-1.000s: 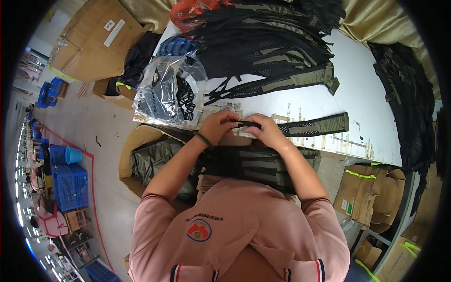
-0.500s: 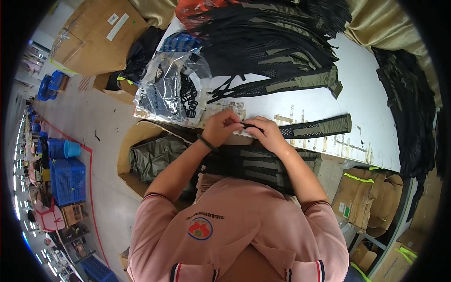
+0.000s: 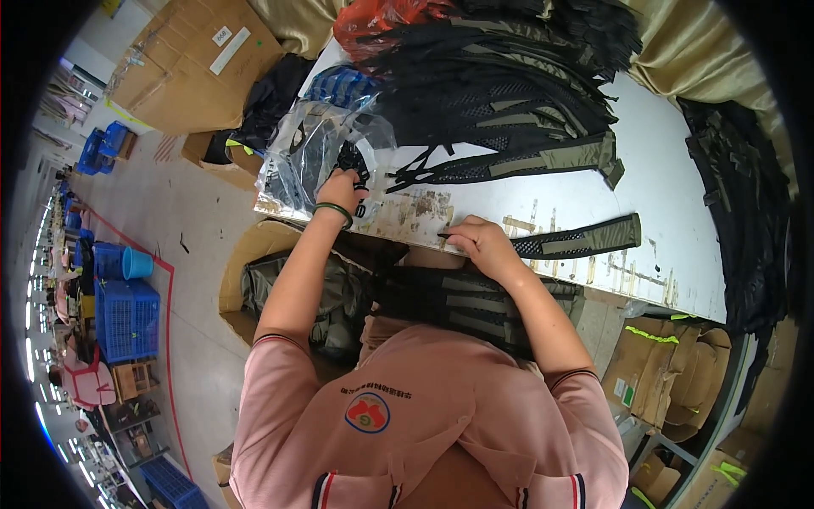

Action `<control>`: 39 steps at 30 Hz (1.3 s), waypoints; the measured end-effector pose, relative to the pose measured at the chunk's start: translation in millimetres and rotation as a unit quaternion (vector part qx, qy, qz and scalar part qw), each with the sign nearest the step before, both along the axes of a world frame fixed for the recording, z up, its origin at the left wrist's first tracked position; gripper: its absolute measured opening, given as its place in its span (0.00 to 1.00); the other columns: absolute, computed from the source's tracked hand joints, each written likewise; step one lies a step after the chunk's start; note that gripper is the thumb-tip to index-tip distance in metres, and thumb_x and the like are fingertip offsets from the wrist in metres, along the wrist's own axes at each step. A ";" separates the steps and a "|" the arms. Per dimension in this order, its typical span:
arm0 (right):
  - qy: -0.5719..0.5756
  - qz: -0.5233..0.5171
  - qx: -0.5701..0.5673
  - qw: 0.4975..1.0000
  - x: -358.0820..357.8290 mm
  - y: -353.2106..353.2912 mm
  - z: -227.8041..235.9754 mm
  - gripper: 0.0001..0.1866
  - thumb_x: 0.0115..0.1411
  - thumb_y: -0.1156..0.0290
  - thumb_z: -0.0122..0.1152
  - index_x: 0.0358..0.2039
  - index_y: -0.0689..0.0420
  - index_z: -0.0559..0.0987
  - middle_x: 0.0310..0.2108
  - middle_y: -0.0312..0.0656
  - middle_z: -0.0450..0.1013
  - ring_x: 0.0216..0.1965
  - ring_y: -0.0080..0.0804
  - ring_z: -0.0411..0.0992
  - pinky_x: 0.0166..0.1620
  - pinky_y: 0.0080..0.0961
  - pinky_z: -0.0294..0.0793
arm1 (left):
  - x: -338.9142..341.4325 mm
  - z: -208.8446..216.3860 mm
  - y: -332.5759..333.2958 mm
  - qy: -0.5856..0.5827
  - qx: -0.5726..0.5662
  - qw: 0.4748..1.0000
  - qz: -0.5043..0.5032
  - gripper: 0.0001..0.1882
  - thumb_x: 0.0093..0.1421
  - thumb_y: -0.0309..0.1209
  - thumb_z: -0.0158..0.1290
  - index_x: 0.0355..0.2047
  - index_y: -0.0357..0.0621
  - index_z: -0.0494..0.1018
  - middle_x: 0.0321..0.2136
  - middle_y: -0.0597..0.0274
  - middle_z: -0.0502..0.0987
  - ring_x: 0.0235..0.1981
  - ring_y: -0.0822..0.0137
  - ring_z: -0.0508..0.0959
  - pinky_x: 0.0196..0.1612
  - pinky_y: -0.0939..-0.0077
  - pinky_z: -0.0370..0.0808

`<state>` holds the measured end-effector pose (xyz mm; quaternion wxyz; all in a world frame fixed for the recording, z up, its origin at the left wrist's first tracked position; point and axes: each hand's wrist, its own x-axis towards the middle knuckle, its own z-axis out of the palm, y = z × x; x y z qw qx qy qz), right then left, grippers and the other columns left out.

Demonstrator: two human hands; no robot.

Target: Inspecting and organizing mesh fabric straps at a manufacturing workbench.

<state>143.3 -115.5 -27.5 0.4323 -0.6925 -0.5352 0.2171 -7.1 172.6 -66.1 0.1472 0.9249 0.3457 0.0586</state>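
My right hand pinches the narrow dark end of a black mesh strap with an olive fabric panel. The strap's wide end lies to the right along the table's front edge. My left hand is at the mouth of a clear plastic bag. Its fingers curl down among black plastic buckles, and the fingertips are hidden. Beyond both hands lies another black and olive strap, its thin webbing ends pointing left toward the bag.
A large heap of similar straps covers the back of the white table. An open carton with dark olive fabric stands below the left edge. More straps lie at my lap. Flattened cartons stand at the right.
My left hand has let go of the strap end and moved left and away from me to the bag of buckles. My right hand still holds the strap, almost in place.
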 end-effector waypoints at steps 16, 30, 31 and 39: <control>0.088 -0.031 -0.042 0.995 9.0 2.4 -16.6 0.07 0.55 0.73 0.61 0.32 0.63 0.78 0.27 0.48 0.74 0.28 0.40 0.72 0.35 0.27 0.71 | 16.9 5.5 16.7 0.001 -0.096 0.995 0.003 0.18 0.41 0.34 0.68 0.26 0.40 0.70 0.26 0.49 0.77 0.32 0.49 0.77 0.37 0.62 0.72; 0.389 -0.009 -0.029 0.921 14.5 -9.7 19.6 0.07 0.58 0.74 0.60 0.36 0.62 0.78 0.24 0.29 0.72 0.25 0.11 0.65 0.30 0.11 0.65 | 20.3 46.0 -125.6 -0.339 -0.764 0.548 0.015 0.06 0.61 0.31 0.52 0.35 0.42 0.71 0.29 0.64 0.76 0.25 0.71 0.75 0.30 0.80 0.73; 0.388 -0.009 -0.031 0.921 14.8 -10.9 21.8 0.07 0.58 0.74 0.60 0.36 0.62 0.78 0.24 0.29 0.72 0.25 0.11 0.65 0.30 0.11 0.65 | 21.8 38.4 -133.0 -0.323 -0.792 0.518 0.000 0.06 0.62 0.32 0.51 0.35 0.42 0.71 0.29 0.64 0.75 0.25 0.71 0.74 0.31 0.79 0.72; 0.398 0.025 -0.048 0.916 18.6 -21.4 21.0 0.07 0.59 0.73 0.59 0.37 0.61 0.78 0.25 0.30 0.73 0.25 0.11 0.67 0.27 0.09 0.64 | 33.5 26.4 -158.4 -0.277 -0.867 0.412 -0.031 0.06 0.63 0.31 0.49 0.35 0.43 0.69 0.28 0.66 0.73 0.25 0.72 0.73 0.32 0.78 0.71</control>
